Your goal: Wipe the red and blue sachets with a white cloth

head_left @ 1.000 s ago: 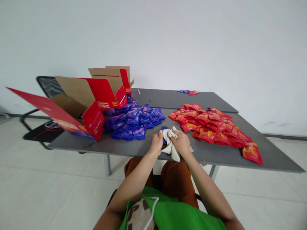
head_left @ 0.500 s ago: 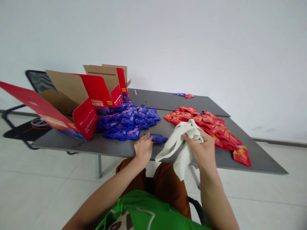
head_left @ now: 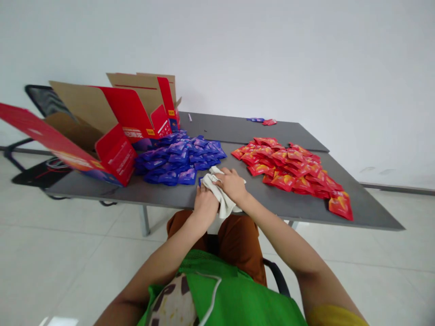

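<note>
A white cloth [head_left: 222,201] lies bunched near the table's front edge, with my right hand [head_left: 233,184] closed on it and pressing down. Right beside it, my left hand [head_left: 205,202] keeps its fingers on a blue packet [head_left: 200,181], of which only a sliver shows; the cloth and fingers hide the rest. Just beyond my left hand is a heap of blue packets [head_left: 181,156]. To the right of my right hand spreads a pile of red and orange packets [head_left: 288,165].
On the left of the grey table [head_left: 272,203] stand open red cartons [head_left: 117,156] with raised flaps. A blue packet [head_left: 255,120] and a red packet [head_left: 269,122] lie at the back, and a small white tube [head_left: 190,117] farther left. A black chair [head_left: 41,174] stands beyond the left edge.
My right hand has moved left and brought the cloth down over the blue packet beside my left hand. The packet, plainly visible before, is now mostly covered. The view has tilted slightly.
</note>
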Available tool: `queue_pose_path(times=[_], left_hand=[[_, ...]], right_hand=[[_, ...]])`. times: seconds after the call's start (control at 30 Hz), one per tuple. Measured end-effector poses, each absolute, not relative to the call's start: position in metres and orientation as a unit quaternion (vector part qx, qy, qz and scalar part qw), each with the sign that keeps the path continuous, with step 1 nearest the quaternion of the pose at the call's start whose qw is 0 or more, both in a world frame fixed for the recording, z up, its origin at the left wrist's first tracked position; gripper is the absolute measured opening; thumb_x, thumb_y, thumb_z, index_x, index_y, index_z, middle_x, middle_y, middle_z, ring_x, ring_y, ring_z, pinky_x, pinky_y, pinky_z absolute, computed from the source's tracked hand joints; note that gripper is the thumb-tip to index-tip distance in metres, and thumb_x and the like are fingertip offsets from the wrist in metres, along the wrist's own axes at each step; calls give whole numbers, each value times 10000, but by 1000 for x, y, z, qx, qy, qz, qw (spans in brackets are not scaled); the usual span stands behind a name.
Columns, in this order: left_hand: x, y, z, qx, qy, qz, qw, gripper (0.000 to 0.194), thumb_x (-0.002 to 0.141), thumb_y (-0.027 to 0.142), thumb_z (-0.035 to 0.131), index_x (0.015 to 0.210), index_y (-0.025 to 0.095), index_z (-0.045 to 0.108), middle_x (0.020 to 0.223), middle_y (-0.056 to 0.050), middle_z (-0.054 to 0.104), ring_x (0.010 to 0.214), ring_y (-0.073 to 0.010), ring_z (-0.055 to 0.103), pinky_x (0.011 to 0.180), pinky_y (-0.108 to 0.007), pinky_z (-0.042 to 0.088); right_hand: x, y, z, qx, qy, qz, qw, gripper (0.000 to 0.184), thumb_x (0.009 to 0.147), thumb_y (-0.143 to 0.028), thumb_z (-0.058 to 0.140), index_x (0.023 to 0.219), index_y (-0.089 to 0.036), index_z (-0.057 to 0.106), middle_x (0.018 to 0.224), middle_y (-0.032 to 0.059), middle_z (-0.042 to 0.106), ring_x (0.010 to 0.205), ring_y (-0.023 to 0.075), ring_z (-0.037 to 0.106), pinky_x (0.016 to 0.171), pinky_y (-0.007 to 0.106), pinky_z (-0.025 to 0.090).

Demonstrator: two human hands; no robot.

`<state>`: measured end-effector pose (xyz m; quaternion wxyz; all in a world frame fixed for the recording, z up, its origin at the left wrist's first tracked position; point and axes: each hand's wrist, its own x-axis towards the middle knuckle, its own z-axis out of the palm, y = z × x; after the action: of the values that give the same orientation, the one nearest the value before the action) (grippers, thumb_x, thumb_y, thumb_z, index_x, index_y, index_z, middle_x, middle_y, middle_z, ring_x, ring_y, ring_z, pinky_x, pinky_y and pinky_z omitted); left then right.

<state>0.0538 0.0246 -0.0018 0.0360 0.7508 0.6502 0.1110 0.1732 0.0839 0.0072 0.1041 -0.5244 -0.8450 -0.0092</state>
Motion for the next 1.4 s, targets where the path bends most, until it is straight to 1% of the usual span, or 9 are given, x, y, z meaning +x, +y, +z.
queue_pose_path(times=[0.13,0.3,0.67,0.83,0.97,1.13,1.2,1.3,1.4], left_hand=[[40,29,14,775,631,-3,6,526,858,-50,283,1352,14,452,1406,-236,433,1312,-250,431,1033,-343,414],[41,28,25,797,602,-53,-19,395,881,5,328,1138,35,626,1168,-237,607,1117,-268,593,888,-358,515],[28,21,-8,812,577,-10,-86,549,835,-22,297,1366,-26,438,1431,-282,331,1369,-309,319,1084,-470,352],[22,17,15,850,524,-44,-36,609,767,61,498,1368,-17,430,1446,-278,327,1393,-316,272,1111,-458,312],[25,17,19,832,549,-63,-41,674,742,67,527,1394,-22,378,1464,-291,275,1387,-311,291,1107,-442,313],[17,33,19,838,539,-51,-67,651,757,14,454,1401,-15,362,1347,-251,495,1265,-248,488,1127,-420,261],[13,38,25,847,526,-37,-72,743,698,43,526,1411,-29,329,1227,-236,592,1117,-254,593,1070,-418,342],[20,40,35,838,541,-21,-69,649,694,213,596,1287,-33,497,1110,-260,626,975,-320,629,833,-416,492],[42,43,38,822,565,-46,-56,376,662,280,655,937,25,686,952,-256,648,906,-352,625,725,-412,502]], right_hand=[[195,75,13,-605,-793,-44,58,260,958,-399,446,1113,-305,632,1128,59,549,987,242,488,719,286,449],[176,76,21,-540,-837,-20,84,258,964,-356,436,1099,-338,655,1170,29,553,1012,208,515,752,266,443],[201,61,13,-557,-826,-15,90,272,914,-359,554,1161,-305,654,1251,36,569,1032,224,545,804,278,459],[186,77,19,-434,-895,27,97,322,905,-342,567,1221,-364,618,1329,-24,526,1081,217,548,864,279,451],[201,71,15,-512,-850,32,116,311,921,-369,530,1218,-356,623,1328,-11,529,1096,229,558,868,304,460],[231,46,-1,-574,-808,-11,129,312,913,-353,543,1212,-336,631,1255,11,582,1084,216,555,889,310,448],[234,39,-4,-591,-793,-21,148,327,913,-342,543,1231,-357,615,1257,0,579,1087,212,545,885,310,445],[231,33,-7,-621,-761,-20,185,336,916,-362,530,1243,-392,597,1261,-18,570,1073,217,540,840,311,451],[226,30,-10,-647,-728,-18,226,334,918,-398,509,1233,-367,612,1229,6,578,1052,212,541,826,303,435]])
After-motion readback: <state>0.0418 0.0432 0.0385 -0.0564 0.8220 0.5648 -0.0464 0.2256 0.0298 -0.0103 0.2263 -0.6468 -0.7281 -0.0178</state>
